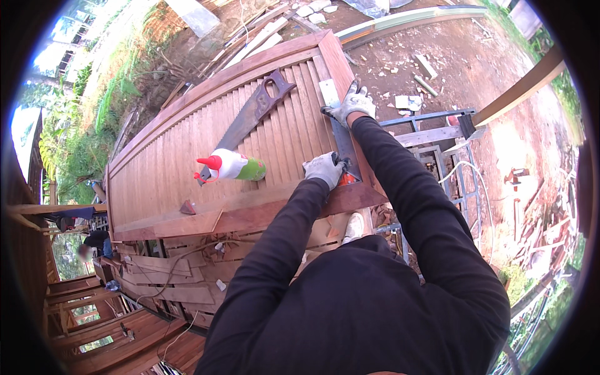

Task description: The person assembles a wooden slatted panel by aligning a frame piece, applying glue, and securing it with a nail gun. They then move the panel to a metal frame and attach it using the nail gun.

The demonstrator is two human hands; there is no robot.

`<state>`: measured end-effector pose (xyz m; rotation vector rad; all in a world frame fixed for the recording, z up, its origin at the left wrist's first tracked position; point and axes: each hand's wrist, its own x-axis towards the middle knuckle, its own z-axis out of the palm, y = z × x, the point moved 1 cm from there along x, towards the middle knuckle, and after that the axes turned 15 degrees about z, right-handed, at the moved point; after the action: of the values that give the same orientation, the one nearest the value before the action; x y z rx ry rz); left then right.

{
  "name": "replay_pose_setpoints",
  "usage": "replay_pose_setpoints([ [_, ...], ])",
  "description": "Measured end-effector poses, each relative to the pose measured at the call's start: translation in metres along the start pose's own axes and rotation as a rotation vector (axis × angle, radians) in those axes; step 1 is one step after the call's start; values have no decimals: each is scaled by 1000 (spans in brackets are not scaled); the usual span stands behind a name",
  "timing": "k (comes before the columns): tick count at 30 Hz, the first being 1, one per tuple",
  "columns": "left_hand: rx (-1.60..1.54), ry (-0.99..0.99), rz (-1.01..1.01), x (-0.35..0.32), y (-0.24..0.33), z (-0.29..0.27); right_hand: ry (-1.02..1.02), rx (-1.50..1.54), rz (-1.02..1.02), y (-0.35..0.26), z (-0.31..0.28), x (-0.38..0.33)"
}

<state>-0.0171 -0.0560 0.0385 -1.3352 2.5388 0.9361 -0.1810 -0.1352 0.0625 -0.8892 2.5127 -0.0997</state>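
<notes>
A large louvred wooden panel (250,215) lies in front of me. At its right end, a flat metal strip (343,139) with a pale upper end runs along the frame. My right hand (353,105), in a grey-and-white glove, rests with spread fingers on the frame beside the strip's far part. My left hand (324,169), gloved too, has its fingers curled at the strip's near part; what they grip is hidden. A small orange thing (347,179) shows beside it. A handsaw (245,120) and a white-and-green bottle (236,166) with a red nozzle cap are on the slats.
A small reddish wood wedge (187,207) sits on the panel's near left. Right of the panel stands a metal frame (431,134) with a cable across it. Wood scraps (425,65) litter the ground. At far left a person (97,240) bends over. Boards (169,265) lie below the panel.
</notes>
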Motion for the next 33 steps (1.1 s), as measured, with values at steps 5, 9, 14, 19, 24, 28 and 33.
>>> replay_pose_setpoints([
  [5,-12,-5,5,1,1,0,-20,-10,37,-5,-2,0],
  [9,-9,-15,-5,1,2,-3,-25,-19,40,-6,0,4],
  [14,-9,25,12,1,-5,4,-17,-9,-6,-3,-3,-3],
  [19,0,25,13,0,-1,1,-10,-45,-17,-2,-2,-1],
  [24,-7,91,36,-3,-3,4,-19,-23,-33,-1,-8,-7],
  [28,-25,117,37,-4,-3,6,-16,-22,-34,0,-7,-7],
  [33,-38,115,31,-3,-5,7,-28,-41,-41,0,-7,-7],
])
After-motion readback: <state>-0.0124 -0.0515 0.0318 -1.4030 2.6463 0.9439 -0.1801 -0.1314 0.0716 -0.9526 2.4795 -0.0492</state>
